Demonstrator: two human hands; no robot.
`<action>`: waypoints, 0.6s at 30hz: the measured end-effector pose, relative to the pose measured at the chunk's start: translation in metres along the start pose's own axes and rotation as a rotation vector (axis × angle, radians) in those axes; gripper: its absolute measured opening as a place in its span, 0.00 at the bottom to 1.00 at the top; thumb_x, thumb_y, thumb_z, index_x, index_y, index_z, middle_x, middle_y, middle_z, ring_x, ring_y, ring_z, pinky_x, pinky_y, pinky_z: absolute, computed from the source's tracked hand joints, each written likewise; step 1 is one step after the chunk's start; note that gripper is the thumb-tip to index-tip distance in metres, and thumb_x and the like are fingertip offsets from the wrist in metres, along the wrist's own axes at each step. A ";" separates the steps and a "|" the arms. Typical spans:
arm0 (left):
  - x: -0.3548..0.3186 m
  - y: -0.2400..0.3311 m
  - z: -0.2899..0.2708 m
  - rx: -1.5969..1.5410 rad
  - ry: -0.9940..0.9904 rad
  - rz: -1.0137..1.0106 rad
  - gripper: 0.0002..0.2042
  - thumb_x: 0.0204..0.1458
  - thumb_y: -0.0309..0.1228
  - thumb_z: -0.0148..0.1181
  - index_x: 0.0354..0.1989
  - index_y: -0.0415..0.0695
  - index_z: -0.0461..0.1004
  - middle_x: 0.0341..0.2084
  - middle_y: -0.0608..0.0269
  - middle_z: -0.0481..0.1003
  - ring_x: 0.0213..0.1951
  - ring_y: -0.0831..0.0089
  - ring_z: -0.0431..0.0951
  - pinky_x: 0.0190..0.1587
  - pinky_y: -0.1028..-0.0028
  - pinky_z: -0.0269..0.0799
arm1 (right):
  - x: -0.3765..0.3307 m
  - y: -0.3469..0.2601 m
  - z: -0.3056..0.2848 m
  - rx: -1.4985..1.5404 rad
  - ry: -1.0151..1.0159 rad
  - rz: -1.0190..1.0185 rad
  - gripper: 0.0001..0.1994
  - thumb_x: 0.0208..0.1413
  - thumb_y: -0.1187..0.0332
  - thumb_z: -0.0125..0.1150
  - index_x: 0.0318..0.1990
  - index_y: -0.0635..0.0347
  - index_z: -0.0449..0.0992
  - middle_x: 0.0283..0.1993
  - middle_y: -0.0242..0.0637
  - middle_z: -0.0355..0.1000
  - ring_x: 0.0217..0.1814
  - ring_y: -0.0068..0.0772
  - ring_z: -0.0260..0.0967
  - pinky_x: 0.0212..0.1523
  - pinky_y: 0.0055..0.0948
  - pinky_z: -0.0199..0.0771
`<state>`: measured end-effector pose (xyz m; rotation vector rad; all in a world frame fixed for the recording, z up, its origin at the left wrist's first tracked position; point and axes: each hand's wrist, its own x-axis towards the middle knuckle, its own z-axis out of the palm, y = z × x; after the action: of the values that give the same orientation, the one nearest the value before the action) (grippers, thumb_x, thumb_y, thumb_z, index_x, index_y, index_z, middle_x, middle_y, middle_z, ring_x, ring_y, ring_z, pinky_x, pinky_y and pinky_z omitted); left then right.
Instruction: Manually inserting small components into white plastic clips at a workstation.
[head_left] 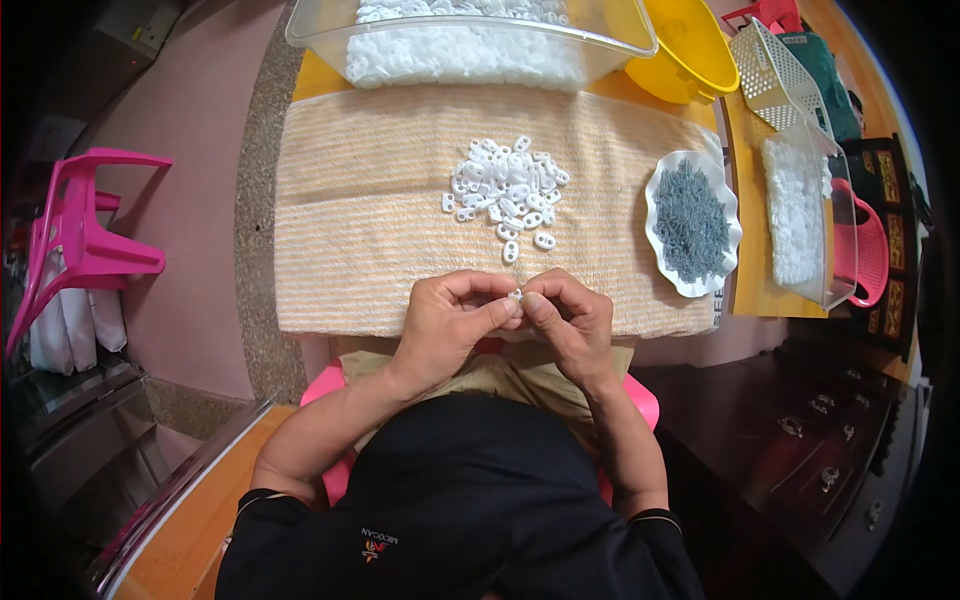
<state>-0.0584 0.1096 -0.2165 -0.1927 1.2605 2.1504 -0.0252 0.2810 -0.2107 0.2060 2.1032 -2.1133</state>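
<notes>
At the near edge of the cloth, a small white two-holed plastic piece shows between the fingertips of both hands. My left hand pinches it with thumb and forefinger. From the other side, the thumb and fingers of my right hand close on it; anything smaller in that grip is hidden. Just beyond the hands lies a loose pile of similar white pieces, with a few strays on its near side. Right of the pile, a white wavy-edged dish holds a heap of small grey coil springs.
A clear bin full of white pieces stands at the far edge, beside a yellow basin. Rightward are a white perforated basket, another clear bin and a pink basket. A pink stool stands left.
</notes>
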 end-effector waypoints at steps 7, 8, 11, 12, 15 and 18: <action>0.000 0.000 0.000 0.132 -0.012 0.046 0.09 0.54 0.20 0.59 0.42 0.31 0.74 0.33 0.55 0.78 0.34 0.74 0.80 0.40 0.76 0.79 | 0.000 0.010 -0.002 -0.038 -0.031 -0.055 0.06 0.61 0.75 0.54 0.36 0.69 0.74 0.35 0.35 0.72 0.34 0.20 0.72 0.36 0.20 0.75; 0.000 0.000 0.001 0.130 -0.014 0.048 0.09 0.54 0.20 0.59 0.42 0.31 0.74 0.33 0.55 0.78 0.34 0.74 0.80 0.40 0.76 0.79 | 0.000 0.009 -0.001 -0.057 -0.032 -0.066 0.06 0.61 0.75 0.54 0.36 0.69 0.74 0.34 0.35 0.72 0.34 0.20 0.72 0.36 0.20 0.75; -0.001 0.000 0.002 0.134 -0.011 0.061 0.09 0.54 0.21 0.59 0.42 0.32 0.75 0.32 0.56 0.78 0.34 0.75 0.79 0.40 0.76 0.79 | 0.000 0.005 0.001 0.015 -0.031 -0.018 0.06 0.61 0.74 0.54 0.36 0.69 0.74 0.34 0.35 0.72 0.34 0.20 0.72 0.36 0.19 0.75; -0.001 0.000 0.002 0.141 -0.012 0.071 0.08 0.54 0.21 0.59 0.42 0.32 0.74 0.32 0.56 0.78 0.34 0.75 0.79 0.40 0.76 0.78 | 0.001 0.004 0.000 0.015 -0.030 -0.020 0.06 0.61 0.74 0.54 0.36 0.69 0.74 0.34 0.35 0.72 0.34 0.20 0.72 0.36 0.19 0.75; 0.001 -0.002 0.001 0.138 -0.024 0.087 0.08 0.54 0.21 0.59 0.42 0.32 0.74 0.32 0.56 0.78 0.34 0.76 0.79 0.40 0.77 0.78 | 0.001 0.006 -0.002 0.007 -0.039 0.027 0.06 0.61 0.74 0.54 0.36 0.70 0.74 0.34 0.35 0.73 0.34 0.21 0.72 0.35 0.19 0.75; 0.002 -0.002 0.002 0.105 -0.041 0.086 0.08 0.54 0.20 0.59 0.42 0.32 0.74 0.33 0.56 0.78 0.35 0.76 0.79 0.41 0.77 0.78 | 0.001 0.009 -0.003 0.053 -0.054 -0.039 0.06 0.61 0.74 0.54 0.37 0.69 0.74 0.35 0.35 0.73 0.34 0.21 0.72 0.36 0.20 0.74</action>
<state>-0.0587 0.1128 -0.2181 -0.0506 1.3758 2.1424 -0.0247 0.2841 -0.2200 0.1137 2.0386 -2.1729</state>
